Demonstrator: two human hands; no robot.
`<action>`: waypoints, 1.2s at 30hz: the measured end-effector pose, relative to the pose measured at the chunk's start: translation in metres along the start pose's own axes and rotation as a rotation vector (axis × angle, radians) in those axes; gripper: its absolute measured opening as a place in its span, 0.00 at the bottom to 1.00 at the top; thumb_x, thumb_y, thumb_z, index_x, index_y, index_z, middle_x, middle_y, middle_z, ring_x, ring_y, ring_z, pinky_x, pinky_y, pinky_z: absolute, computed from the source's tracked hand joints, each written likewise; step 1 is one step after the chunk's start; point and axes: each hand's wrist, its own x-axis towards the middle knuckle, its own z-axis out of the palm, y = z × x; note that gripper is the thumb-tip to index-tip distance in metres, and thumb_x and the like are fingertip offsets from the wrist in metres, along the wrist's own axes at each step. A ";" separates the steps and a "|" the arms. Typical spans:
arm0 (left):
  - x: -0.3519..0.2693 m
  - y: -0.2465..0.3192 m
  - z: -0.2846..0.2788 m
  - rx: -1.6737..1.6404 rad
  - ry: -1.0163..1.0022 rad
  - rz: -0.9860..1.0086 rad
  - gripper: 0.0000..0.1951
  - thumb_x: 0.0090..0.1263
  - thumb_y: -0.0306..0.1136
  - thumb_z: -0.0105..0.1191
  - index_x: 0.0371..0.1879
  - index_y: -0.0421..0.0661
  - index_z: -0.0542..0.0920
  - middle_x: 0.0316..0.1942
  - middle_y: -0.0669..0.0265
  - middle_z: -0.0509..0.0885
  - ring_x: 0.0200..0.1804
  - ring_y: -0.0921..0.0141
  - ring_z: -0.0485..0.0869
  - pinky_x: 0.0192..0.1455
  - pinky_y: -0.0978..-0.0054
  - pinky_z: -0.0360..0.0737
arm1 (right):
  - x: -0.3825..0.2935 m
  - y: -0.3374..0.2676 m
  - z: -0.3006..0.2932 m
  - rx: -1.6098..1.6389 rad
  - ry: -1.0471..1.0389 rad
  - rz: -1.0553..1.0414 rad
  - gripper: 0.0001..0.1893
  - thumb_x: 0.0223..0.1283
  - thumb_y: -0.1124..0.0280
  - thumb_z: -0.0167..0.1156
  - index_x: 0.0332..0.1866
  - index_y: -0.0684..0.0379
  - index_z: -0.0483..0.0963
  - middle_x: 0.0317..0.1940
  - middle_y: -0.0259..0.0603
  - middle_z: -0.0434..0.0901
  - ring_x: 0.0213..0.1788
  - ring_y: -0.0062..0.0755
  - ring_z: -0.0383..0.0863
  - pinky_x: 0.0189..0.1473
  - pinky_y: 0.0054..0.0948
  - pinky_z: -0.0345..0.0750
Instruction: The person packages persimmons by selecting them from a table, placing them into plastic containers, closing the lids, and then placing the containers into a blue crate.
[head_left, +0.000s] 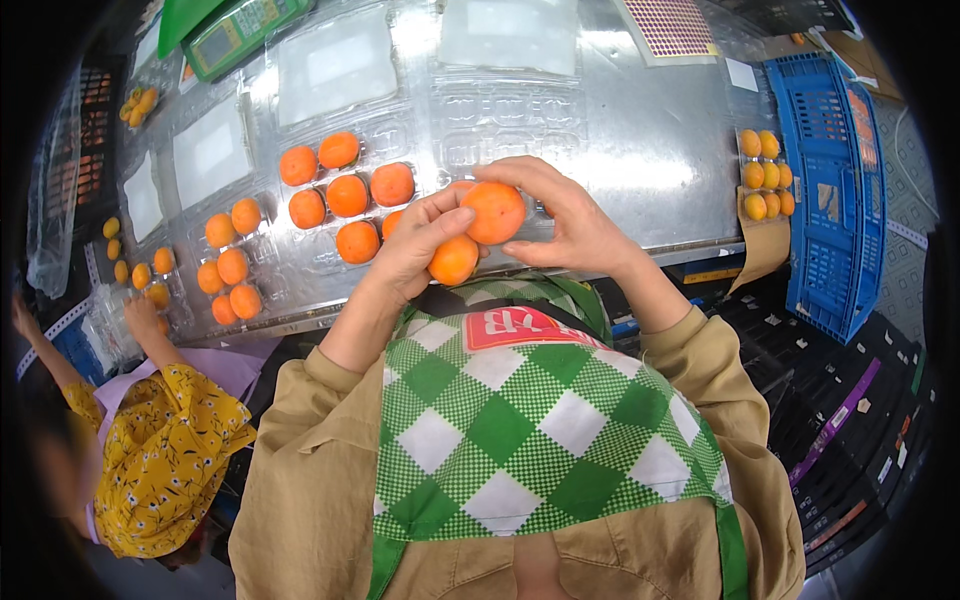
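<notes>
My left hand (416, 244) holds an orange persimmon (454, 260) low against its fingers, with its thumb at the side of a larger persimmon (493, 213). Fingertips of my right hand (577, 217) rest on that larger fruit's top, the thumb close under it. Part of another orange fruit shows behind the left fingers; whether it is held cannot be told. Left of my hands, several persimmons (347, 196) sit in the cups of a clear plastic clamshell tray. Beyond my hands lies another clear tray (510, 109) with moulded cups, its near part hidden.
A metal table (660, 150) spans the front. Fruit-filled trays (232, 266) stand left; a tray of smaller-looking fruit (763, 175) stands right by a blue crate (825, 195). A green scale (240, 37), sticker sheet (671, 28) and white pads (337, 56) lie farther back. Another person's hand (142, 319) works at left.
</notes>
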 end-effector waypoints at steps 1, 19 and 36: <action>0.000 0.000 -0.002 -0.001 -0.017 -0.015 0.22 0.68 0.39 0.57 0.56 0.40 0.72 0.48 0.62 0.80 0.44 0.73 0.82 0.45 0.74 0.82 | 0.000 0.001 0.000 -0.019 -0.020 0.002 0.33 0.40 0.73 0.69 0.59 0.56 0.71 0.52 0.42 0.76 0.57 0.43 0.73 0.60 0.37 0.70; -0.035 -0.034 -0.025 -0.328 0.029 0.107 0.27 0.66 0.49 0.57 0.54 0.39 0.70 0.39 0.60 0.81 0.34 0.68 0.83 0.36 0.70 0.82 | 0.003 0.000 0.055 -0.136 0.277 -0.214 0.29 0.33 0.76 0.73 0.49 0.60 0.74 0.49 0.44 0.78 0.49 0.44 0.78 0.47 0.34 0.77; -0.088 -0.042 -0.054 -0.390 0.210 0.209 0.22 0.71 0.43 0.52 0.56 0.39 0.70 0.47 0.61 0.79 0.41 0.71 0.81 0.40 0.74 0.81 | 0.036 -0.022 0.111 -0.293 0.033 -0.225 0.29 0.34 0.68 0.71 0.50 0.60 0.73 0.44 0.42 0.74 0.45 0.44 0.74 0.47 0.38 0.72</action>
